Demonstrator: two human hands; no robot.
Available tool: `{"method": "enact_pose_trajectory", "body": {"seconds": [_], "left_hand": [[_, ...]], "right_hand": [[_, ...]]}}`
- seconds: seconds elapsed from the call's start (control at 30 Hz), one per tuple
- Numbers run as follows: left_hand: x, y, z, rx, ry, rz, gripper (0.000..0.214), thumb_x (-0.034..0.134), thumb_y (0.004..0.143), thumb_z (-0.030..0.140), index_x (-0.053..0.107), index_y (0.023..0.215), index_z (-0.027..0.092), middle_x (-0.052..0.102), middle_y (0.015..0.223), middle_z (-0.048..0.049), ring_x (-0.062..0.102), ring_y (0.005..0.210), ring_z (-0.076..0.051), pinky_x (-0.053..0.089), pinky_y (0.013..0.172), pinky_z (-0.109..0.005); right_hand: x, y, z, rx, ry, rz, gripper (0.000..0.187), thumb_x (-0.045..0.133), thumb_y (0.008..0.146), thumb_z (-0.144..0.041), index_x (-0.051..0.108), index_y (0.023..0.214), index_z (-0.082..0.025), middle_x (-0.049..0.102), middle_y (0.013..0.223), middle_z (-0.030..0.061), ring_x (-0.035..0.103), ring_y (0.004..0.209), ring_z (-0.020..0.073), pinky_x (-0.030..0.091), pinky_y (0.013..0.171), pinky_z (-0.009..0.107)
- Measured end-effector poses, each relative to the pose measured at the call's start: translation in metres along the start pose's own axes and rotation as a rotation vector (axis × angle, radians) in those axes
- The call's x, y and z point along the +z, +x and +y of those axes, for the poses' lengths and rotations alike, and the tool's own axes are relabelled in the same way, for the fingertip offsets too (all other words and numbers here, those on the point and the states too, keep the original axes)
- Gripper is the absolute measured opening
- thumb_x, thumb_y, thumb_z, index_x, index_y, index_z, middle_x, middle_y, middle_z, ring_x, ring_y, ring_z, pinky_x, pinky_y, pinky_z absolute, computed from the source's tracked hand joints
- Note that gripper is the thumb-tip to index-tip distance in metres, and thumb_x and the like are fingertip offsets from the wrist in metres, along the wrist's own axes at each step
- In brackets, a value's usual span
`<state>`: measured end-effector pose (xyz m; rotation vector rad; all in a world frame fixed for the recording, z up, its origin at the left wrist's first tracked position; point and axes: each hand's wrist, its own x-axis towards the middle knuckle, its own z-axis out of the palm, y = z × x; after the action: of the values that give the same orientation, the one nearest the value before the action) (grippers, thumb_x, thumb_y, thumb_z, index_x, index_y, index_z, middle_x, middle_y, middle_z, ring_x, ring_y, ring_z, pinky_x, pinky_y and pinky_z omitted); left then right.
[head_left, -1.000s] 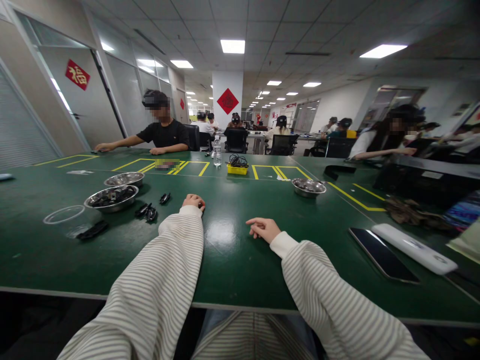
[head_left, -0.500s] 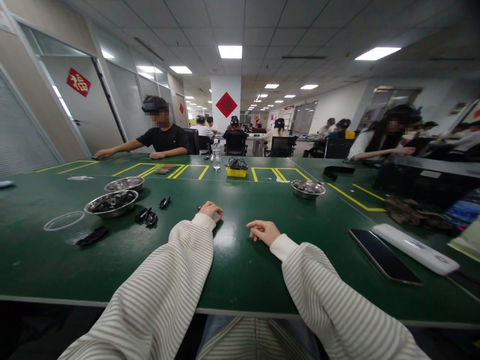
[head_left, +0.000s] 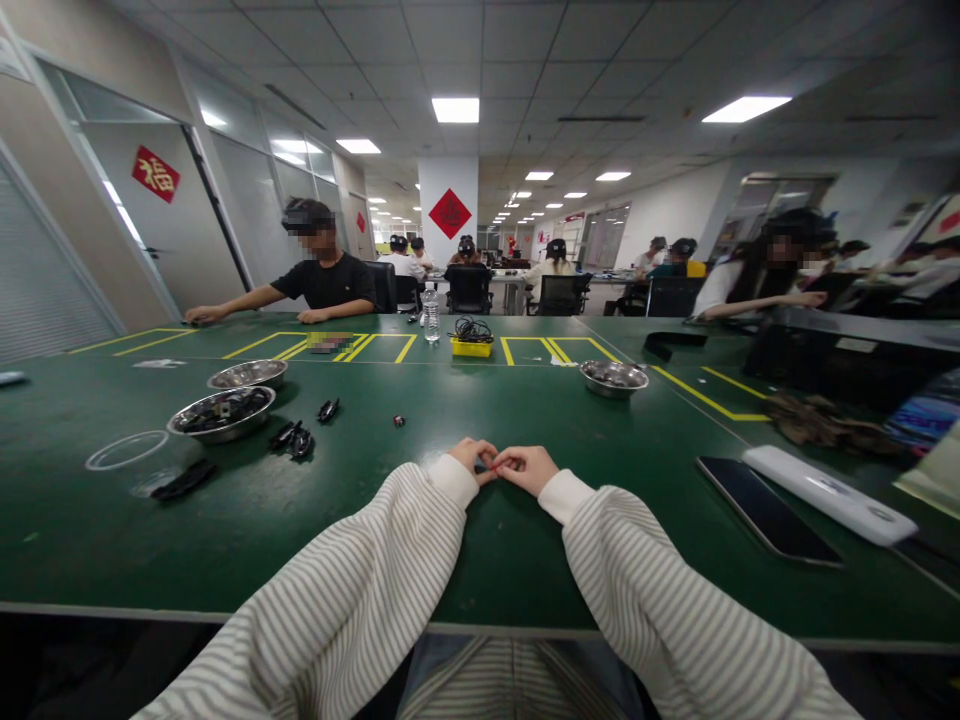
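My left hand (head_left: 472, 458) and my right hand (head_left: 529, 468) meet fingertip to fingertip on the green table (head_left: 465, 560), straight in front of me. Both have their fingers curled in a pinch around a tiny red thing (head_left: 491, 465) between them; I cannot make out what it is. A small dark part (head_left: 399, 421) lies alone on the table to the left of my left hand. Striped sleeves cover both forearms.
Left of me stand two steel bowls (head_left: 221, 412) (head_left: 248, 374) with dark parts, loose black clips (head_left: 300, 438), a clear lid (head_left: 126, 450). Another bowl (head_left: 616, 376) sits far right. A phone (head_left: 765, 508) and a white bar (head_left: 829, 495) lie to my right. People sit across the table (head_left: 322, 280).
My left hand has slid right from near the small dark part to meet my right hand. My right hand has barely moved, and its fingers now pinch against the left's.
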<state>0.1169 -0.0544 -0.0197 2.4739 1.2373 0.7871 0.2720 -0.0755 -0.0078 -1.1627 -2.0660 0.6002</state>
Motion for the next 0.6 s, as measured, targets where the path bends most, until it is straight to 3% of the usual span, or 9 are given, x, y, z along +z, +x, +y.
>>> {"method": "enact_pose_trajectory", "body": {"seconds": [0.17,0.3,0.4,0.47,0.53,0.6], "left_hand": [[0.001,0.005,-0.008,0.044,0.021,-0.074,0.038,0.063,0.053,0.026,0.052,0.089,0.020,0.058,0.069,0.0023,0.047,0.080,-0.014,0.039,0.072,-0.026],[-0.019,0.013,-0.036,0.091,0.108,0.003,0.038,0.063,0.052,0.030,0.055,0.088,0.019,0.058,0.075,-0.0004,0.044,0.082,-0.016,0.037,0.076,-0.028],[-0.044,0.013,-0.074,-0.084,0.304,0.193,0.020,0.054,0.062,0.024,0.058,0.081,0.019,0.057,0.082,-0.0028,0.041,0.087,-0.019,0.034,0.081,-0.032],[-0.058,0.010,-0.099,-0.226,0.417,0.283,0.027,0.051,0.061,0.018,0.057,0.087,0.021,0.054,0.093,-0.0039,0.038,0.093,-0.021,0.034,0.080,-0.033],[-0.068,0.006,-0.118,-0.341,0.480,0.249,0.033,0.050,0.061,0.015,0.055,0.092,0.024,0.052,0.100,-0.0030,0.038,0.094,-0.021,0.035,0.077,-0.031],[-0.072,0.005,-0.129,-0.423,0.514,0.130,0.035,0.050,0.059,0.014,0.055,0.090,0.028,0.053,0.098,-0.0011,0.042,0.090,-0.019,0.036,0.073,-0.028]], "right_hand": [[-0.002,0.001,0.002,-0.106,-0.152,-0.041,0.014,0.055,0.062,-0.017,0.065,0.072,-0.015,0.059,0.062,0.0020,0.050,0.052,0.0079,0.039,0.053,0.018],[-0.003,0.000,0.002,-0.157,-0.177,-0.060,0.013,0.058,0.061,-0.021,0.064,0.071,-0.015,0.058,0.065,0.0022,0.049,0.054,0.0078,0.038,0.053,0.018],[-0.002,-0.002,0.002,-0.170,-0.173,-0.050,0.010,0.058,0.061,-0.021,0.063,0.068,-0.015,0.058,0.068,0.0025,0.049,0.055,0.0081,0.038,0.052,0.018],[-0.001,-0.003,0.002,-0.177,-0.171,-0.050,0.009,0.058,0.061,-0.021,0.062,0.067,-0.016,0.057,0.067,0.0021,0.049,0.056,0.0083,0.038,0.052,0.018],[-0.001,-0.004,0.003,-0.184,-0.173,-0.059,0.008,0.058,0.061,-0.021,0.062,0.066,-0.016,0.057,0.065,0.0015,0.049,0.056,0.0082,0.038,0.052,0.018],[0.000,-0.004,0.003,-0.186,-0.180,-0.061,0.008,0.057,0.061,-0.020,0.061,0.066,-0.016,0.056,0.063,0.0010,0.048,0.055,0.0079,0.037,0.053,0.018]]}}
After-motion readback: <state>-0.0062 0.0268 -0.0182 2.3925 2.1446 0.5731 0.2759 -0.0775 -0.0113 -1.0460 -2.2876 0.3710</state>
